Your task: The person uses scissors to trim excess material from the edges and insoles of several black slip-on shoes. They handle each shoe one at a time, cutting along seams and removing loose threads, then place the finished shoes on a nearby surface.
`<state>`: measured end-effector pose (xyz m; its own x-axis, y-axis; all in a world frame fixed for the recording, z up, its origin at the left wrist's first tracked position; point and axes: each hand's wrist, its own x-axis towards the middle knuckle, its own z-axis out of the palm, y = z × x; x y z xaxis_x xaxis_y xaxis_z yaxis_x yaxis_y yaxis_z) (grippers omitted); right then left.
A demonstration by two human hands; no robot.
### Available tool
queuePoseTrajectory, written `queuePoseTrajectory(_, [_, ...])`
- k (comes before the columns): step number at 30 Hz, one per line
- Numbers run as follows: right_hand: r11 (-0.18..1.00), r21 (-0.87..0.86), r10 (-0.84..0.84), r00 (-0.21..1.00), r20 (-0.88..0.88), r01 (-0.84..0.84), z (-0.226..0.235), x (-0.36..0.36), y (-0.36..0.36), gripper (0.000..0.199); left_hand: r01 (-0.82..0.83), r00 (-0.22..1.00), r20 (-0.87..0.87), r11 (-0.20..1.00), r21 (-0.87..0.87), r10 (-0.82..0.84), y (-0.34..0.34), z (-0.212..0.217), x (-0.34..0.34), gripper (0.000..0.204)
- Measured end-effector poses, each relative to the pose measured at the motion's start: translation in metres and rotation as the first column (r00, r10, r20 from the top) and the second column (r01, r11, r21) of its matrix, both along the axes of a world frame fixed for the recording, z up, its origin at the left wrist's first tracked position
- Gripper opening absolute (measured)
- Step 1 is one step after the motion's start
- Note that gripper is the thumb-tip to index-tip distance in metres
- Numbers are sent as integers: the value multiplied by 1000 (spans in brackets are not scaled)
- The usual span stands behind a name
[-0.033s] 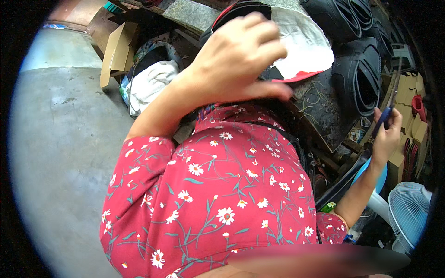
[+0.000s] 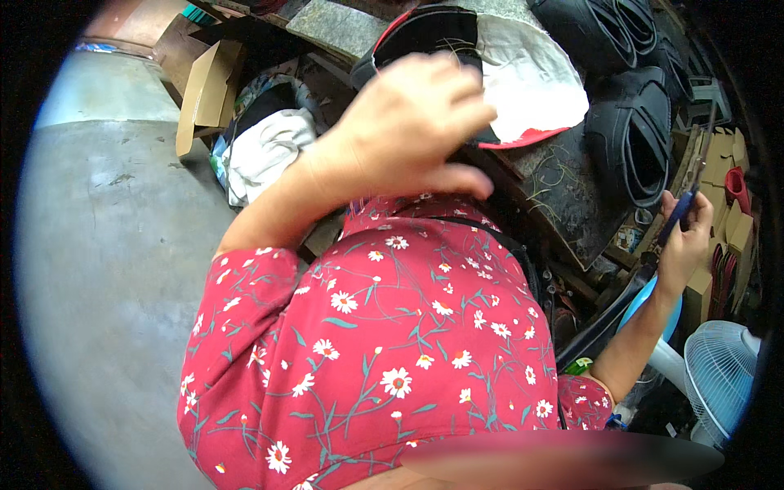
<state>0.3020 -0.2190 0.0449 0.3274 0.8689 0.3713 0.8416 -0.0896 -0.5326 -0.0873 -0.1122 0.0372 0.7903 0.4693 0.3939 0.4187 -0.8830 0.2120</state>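
Observation:
My left hand, blurred by motion, is seen from the back. Its fingers are bent and the thumb stands apart from them; nothing shows between them, though the palm is hidden. Just beyond lies a curved piece with white lining, a black part and red edging, partly covered by the hand; whether they touch I cannot tell. Pale thread ends lie over its black part. Far to the right, my right hand grips scissors by their dark blue handles, blades pointing up and away.
Several black hollow pieces with padded rims stand right of the dark worktop, which has loose threads. Cardboard boxes and a fan are at the right. An open carton and white cloth lie left.
My left hand has moved slightly down and to the left, uncovering more of the black part and its threads. My right hand with the scissors has shifted only a little.

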Motion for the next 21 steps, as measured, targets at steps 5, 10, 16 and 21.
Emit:
queuePoseTrajectory(5, [962, 176, 254, 917, -307, -207, 35, -16, 20, 25, -170, 882, 440, 985, -33, 167, 17, -3, -21, 13])
queuePoseTrajectory(10, [909, 271, 401, 842, -361, -316, 50, -20, 35, 26, 277, 359, 785, 745, -606, 505, 49, -33, -55, 17])
queuePoseTrajectory(16, [940, 184, 339, 831, -441, -286, 44, -33, 33, 28, 264, 397, 461, 382, -886, 794, 49, -55, -46, 21])
queuePoseTrajectory(21, [911, 261, 402, 833, -380, -321, 53, -42, 39, 25, -195, 692, 708, 981, -1, 138, 33, 10, -49, 23])
